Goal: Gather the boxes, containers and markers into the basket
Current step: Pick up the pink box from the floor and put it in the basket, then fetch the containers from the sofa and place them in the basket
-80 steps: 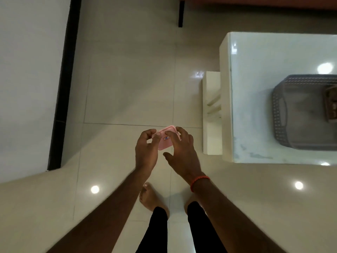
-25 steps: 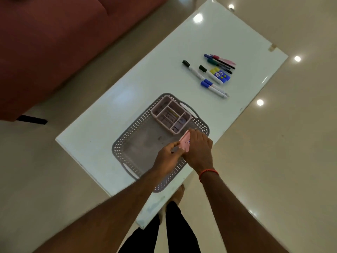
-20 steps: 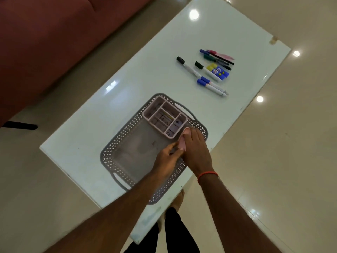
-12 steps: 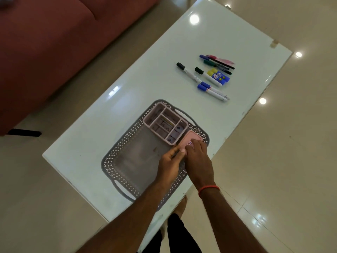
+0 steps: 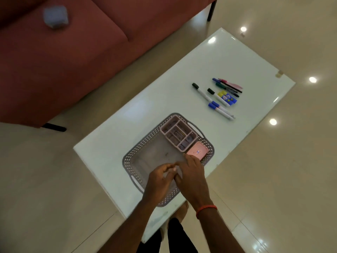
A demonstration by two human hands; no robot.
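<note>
A grey perforated basket [image 5: 131, 157] sits on the near end of a white glass table [image 5: 164, 99]. Inside it, at the far right end, lie a pale divided organiser tray [image 5: 178, 135] and a small pink box [image 5: 197, 152]. My left hand [image 5: 158, 181] and my right hand [image 5: 191, 176] hover together over the basket's near right part, fingers loosely curled, holding nothing. The right fingertips are just short of the pink box. Several markers [image 5: 218, 101] and a blue and yellow glue stick [image 5: 227, 97] lie on the table's far part.
A dark red sofa [image 5: 73, 52] runs along the table's left side, with a pale blue cube-like thing [image 5: 55, 17] on its seat. Glossy beige floor tiles surround the table. My feet stand at the table's near edge.
I carried the pink box from the floor side to the table and set it in the basket beside the organiser. Both hands have let go and drawn back toward me.
</note>
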